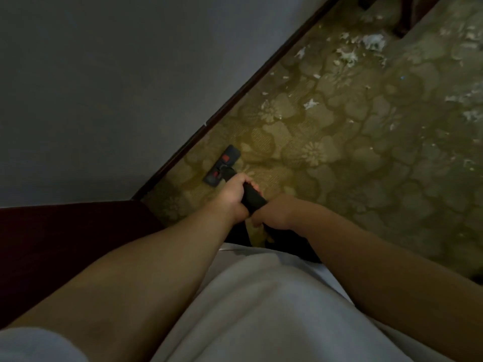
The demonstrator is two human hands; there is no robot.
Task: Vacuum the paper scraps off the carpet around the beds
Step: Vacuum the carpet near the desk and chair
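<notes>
White torn paper scraps (347, 57) were scattered over the olive floral-patterned carpet (339, 158), thickest toward one o'clock, with thinner flecks toward three o'clock. A black vacuum floor head with red pedals (222, 165) was set flat on the carpet just left of centre, at eleven o'clock from the hands. It was close beside the dark wooden bed frame (65, 244) and well apart from the thickest scraps. Its black rigid tube (253, 197) was gripped by both hands. The left hand (231, 195) was wrapped round it nearer the head, and the right hand (274, 214) was curled round it just behind. A pale grey bed cover (91, 87) filled the side toward ten o'clock.
</notes>
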